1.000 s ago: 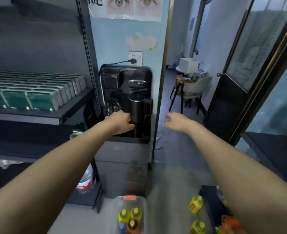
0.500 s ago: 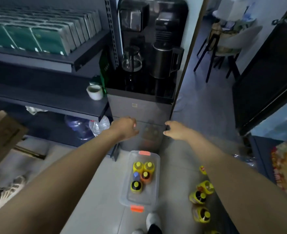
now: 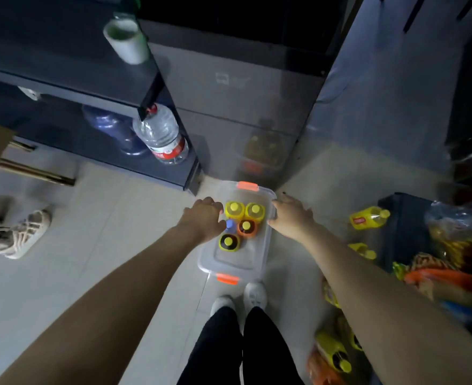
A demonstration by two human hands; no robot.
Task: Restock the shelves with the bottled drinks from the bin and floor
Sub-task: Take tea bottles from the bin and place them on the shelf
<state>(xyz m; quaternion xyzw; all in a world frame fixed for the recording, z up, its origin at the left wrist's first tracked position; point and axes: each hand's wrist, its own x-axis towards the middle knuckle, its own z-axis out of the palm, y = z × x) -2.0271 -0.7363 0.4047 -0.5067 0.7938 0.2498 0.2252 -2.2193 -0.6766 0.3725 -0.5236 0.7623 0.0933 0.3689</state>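
A person is standing on the pale tiled floor [image 3: 90,245], looking down with both bare arms stretched toward a clear plastic bin [image 3: 230,266] with orange latches that is sitting on the floor just beyond their white shoes [image 3: 254,294].

Inside the bin, five bottled drinks are standing upright and bunched toward its far end. Two yellow bottles [image 3: 234,209] are sitting side by side at the far side, with an orange bottle [image 3: 246,227] and a small blue-capped bottle [image 3: 230,225] just near of them. A dark bottle with a yellow cap [image 3: 228,242] is standing nearest.

The left hand [image 3: 204,218] is hovering at the bin's left edge beside the blue-capped bottle. Its fingers are curling downward and are seen only from behind, so whether they are holding anything cannot be told. The right hand [image 3: 290,215] is lying over the bin's right rim, its fingers spread wide and fairly straight, gripping nothing.

More yellow drinks are lying on the floor to the right: one on its side [image 3: 368,218] well right of the bin, and others [image 3: 334,354] blurred by the right forearm.

A dark shelf unit [image 3: 62,87] is standing at the far left with a pale cup [image 3: 126,41] on one level. A large clear water bottle [image 3: 162,137] is sitting on its bottom level. A grey cabinet [image 3: 243,107] is standing directly beyond the bin, and a pair of light sneakers [image 3: 20,234] is lying at the far left.
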